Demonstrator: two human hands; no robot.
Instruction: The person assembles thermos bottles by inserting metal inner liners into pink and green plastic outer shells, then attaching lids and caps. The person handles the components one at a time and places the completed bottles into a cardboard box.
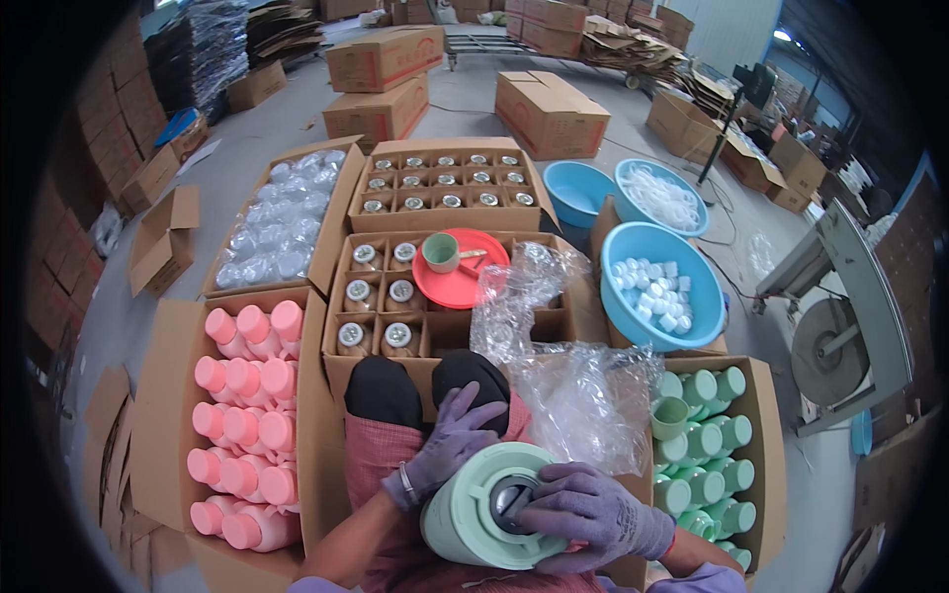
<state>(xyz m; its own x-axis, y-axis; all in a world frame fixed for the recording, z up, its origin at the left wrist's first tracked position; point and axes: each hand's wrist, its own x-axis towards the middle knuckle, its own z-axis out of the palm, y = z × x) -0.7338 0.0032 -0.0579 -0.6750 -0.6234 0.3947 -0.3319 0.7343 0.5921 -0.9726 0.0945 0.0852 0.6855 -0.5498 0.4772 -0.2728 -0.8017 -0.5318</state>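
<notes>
A light green thermos flask shell (453, 516) lies tilted over my lap, its round opening turned up toward me. Inside that opening sits a dark, silvery round part (507, 502). My right hand (598, 514), in a grey-purple glove, curls over the rim with its fingertips on the round part. On the far left side of the shell, my gloved left hand (450, 442) has its fingers stretched out and apart, and it grips nothing. Whether its wrist touches the shell, I cannot tell.
Left stands a carton of pink-capped bottles (240, 430); right, one of green bottles (704, 484). Ahead, a divided carton (341, 374) bears silvery-topped flasks, a red plate (435, 289), a green cup (441, 253) and clear plastic wrap (583, 395). Blue basins (714, 331) stand beyond.
</notes>
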